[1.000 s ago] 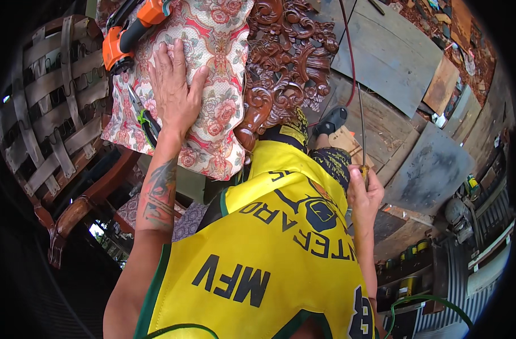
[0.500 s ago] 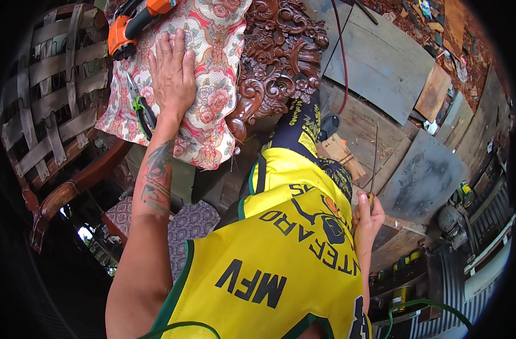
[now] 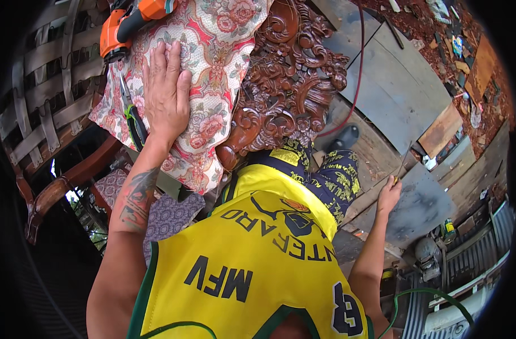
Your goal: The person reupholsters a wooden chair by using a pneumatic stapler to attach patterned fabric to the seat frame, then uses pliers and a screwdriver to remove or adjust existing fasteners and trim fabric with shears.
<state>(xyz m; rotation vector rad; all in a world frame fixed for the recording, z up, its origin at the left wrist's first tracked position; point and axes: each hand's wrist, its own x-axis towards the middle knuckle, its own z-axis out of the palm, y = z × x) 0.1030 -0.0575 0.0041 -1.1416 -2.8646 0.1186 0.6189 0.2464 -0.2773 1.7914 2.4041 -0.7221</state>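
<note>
My left hand lies flat with fingers stretched out on a pink and cream floral fabric. Just left of it are pliers with green and black handles; above them sits an orange and black power tool. Carved, glossy brown wood borders the fabric on the right. Out at the right, my right hand grips a long, thin screwdriver by its yellowish handle, its shaft angled up, apart from the fabric.
A wooden chair frame with webbing straps is at the left. Grey boards and a small plank cover the ground at the right, crossed by a red hose. Scattered debris and corrugated metal lie beyond. My shoe shows below the carving.
My right hand has swung outward to the right with the screwdriver, away from my body. My legs have shifted. My left hand stays on the fabric, slightly lower in view than half a second ago.
</note>
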